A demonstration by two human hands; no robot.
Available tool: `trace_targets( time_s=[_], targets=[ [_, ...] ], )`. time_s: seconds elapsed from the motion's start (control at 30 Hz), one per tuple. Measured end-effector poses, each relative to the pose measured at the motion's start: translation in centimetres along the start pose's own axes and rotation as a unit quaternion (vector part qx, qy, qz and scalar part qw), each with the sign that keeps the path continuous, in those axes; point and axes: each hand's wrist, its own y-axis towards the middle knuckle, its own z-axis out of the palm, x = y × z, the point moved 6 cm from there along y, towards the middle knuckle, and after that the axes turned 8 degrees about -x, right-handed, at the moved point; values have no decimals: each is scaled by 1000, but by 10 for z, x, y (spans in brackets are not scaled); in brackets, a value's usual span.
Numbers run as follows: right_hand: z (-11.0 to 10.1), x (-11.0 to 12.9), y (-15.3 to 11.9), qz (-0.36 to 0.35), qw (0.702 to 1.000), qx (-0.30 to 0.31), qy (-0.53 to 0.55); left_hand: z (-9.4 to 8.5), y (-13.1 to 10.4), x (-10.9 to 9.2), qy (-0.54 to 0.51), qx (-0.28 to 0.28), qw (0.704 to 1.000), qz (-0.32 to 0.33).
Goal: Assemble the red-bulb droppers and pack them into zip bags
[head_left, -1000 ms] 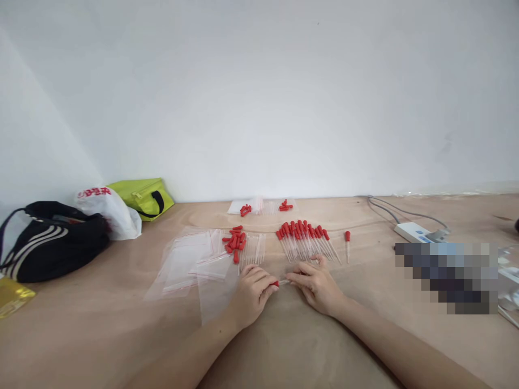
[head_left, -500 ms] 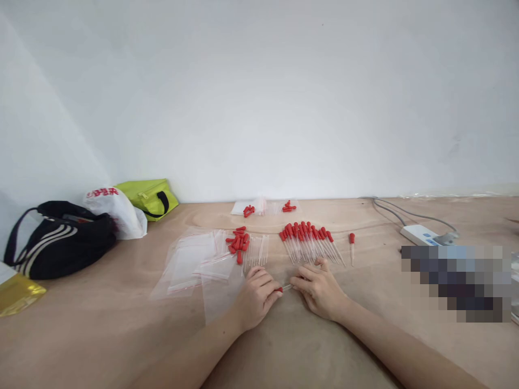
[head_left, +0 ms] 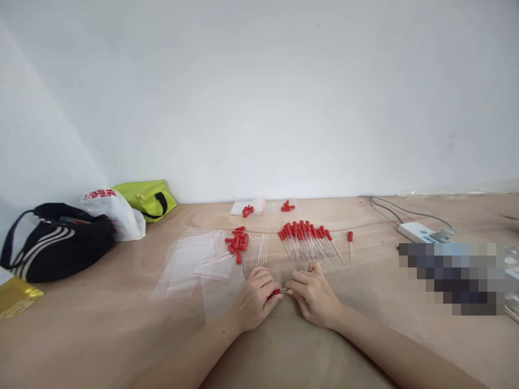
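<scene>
My left hand pinches a red rubber dropper bulb low over the table. From the right, my right hand grips a clear dropper tube, its end meeting the bulb's mouth; how far it sits inside I cannot tell. Beyond my right hand lies a row of red-topped droppers, with a single dropper apart on the right. Past my left hand are a pile of loose red bulbs and several bare clear tubes.
Clear zip bags lie flat at the left. Further back are two small groups of red bulbs on bags. A black bag, a white plastic bag and a lime-green bag line the left; a power strip is right.
My right hand has moved slightly left, closer to my left hand. Less of the tube shows between the hands, and more of the red bulb is visible.
</scene>
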Motion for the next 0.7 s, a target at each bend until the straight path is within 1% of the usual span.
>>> trace_targets(
  time_s=[0.13,0.27,0.43,0.5,0.53,0.57,0.6,0.67,0.7],
  targets=[
    [3,0,1,1,1000,13,-7,1,0,0,3,3,1000,4],
    [3,-1,2,0,1000,17,-21,-1,2,0,16,6,1000,-8],
    [0,-2,3,-15,999,1,-51,-5,3,3,39,-5,999,-37],
    [-5,-6,2,-23,997,-15,-65,-9,2,5,53,-23,997,-41],
    [-9,-11,1,-15,997,-31,-72,-12,2,8,66,-36,996,-46],
    [-15,-19,0,5,995,-53,-79,-16,1,11,85,-50,994,-55],
    [-21,-30,-1,41,992,-80,-91,-20,0,15,107,-65,990,-69],
    [-35,-59,-6,145,972,-135,-128,-28,-3,25,155,-93,978,-106],
    [-42,-74,-9,205,953,-158,-155,-31,-4,30,176,-103,971,-126]
  ],
)
